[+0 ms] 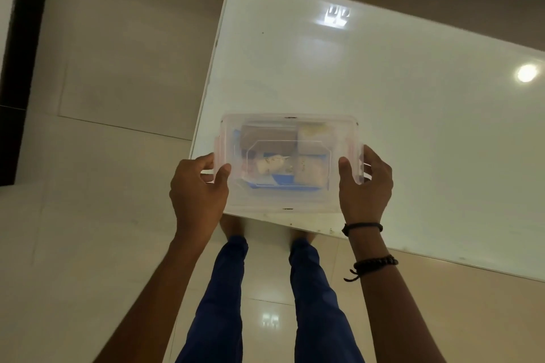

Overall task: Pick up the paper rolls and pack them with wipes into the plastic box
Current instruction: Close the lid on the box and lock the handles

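Note:
The clear plastic box [287, 200] sits with its lid on at the near left corner of the white table [383, 97]. Through the lid I see pale paper rolls [312, 134] on the right side and a blue-and-white wipes pack [283, 178] with a brown item above it. My left hand [199, 194] grips the box's left end, thumb on the lid and fingers round the side latch. At the right end, my right hand [365, 188] holds the box the same way.
The table's left edge and near edge run close to the box, with glossy beige floor tiles [103, 82] beyond. My legs in blue trousers [224, 303] stand below the table edge. A dark strip [23, 53] lines the far left.

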